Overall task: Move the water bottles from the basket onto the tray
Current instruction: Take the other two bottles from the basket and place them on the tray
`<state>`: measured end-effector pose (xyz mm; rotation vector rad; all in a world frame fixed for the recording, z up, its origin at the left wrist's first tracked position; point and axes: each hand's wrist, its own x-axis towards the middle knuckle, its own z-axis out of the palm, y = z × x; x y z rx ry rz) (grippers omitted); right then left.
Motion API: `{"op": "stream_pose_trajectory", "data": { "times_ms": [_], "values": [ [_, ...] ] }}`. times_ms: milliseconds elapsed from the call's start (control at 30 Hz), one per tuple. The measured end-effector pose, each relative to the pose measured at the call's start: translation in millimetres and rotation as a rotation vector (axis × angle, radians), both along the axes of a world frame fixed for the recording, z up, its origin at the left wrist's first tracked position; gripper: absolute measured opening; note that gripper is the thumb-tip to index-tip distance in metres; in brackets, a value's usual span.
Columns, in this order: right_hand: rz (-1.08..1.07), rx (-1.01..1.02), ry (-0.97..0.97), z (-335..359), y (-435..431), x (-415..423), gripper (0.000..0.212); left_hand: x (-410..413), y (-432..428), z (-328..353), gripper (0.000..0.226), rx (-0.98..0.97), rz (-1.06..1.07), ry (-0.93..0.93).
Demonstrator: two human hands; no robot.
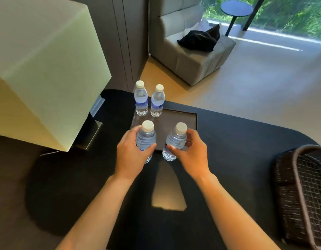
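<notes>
A dark square tray (181, 121) lies on the black table. Two clear water bottles with white caps stand upright at its far left corner, one (141, 100) beside the other (157, 102). My left hand (131, 152) is closed around a third bottle (146, 138) at the tray's near left edge. My right hand (190, 152) grips a fourth bottle (176, 139), tilted slightly, over the tray's near edge. The bottoms of both held bottles sit at or just past the tray's front rim. The dark wicker basket (289, 170) stands at the right, and the visible part holds nothing.
A large cream lampshade (42, 69) on a metal base fills the left side, close to the tray. The black table (237, 141) has a rounded far right corner. Beyond it are a grey armchair (192, 58) with a black cushion and a small round side table (236, 8).
</notes>
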<state>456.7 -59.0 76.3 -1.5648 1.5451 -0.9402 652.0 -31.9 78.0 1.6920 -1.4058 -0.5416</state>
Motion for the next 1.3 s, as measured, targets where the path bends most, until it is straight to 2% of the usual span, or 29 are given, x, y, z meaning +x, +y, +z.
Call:
{"op": "stream_pose_trajectory", "data": {
  "times_ms": [233,600,1300],
  "values": [
    [0.009,0.024,0.016,-32.7,-61.4,53.3,0.063,44.5,-67.4,-29.0,0.066,0.013,0.026,0.009],
    [-0.025,0.048,0.048,-76.4,-130.0,75.1,0.063,59.4,-132.8,-75.3,0.065,0.036,0.021,0.032],
    [-0.059,0.015,0.069,-93.3,-152.0,90.8,0.066,73.0,-169.3,-98.0,0.068,0.008,-0.075,-0.033]
  ]
}}
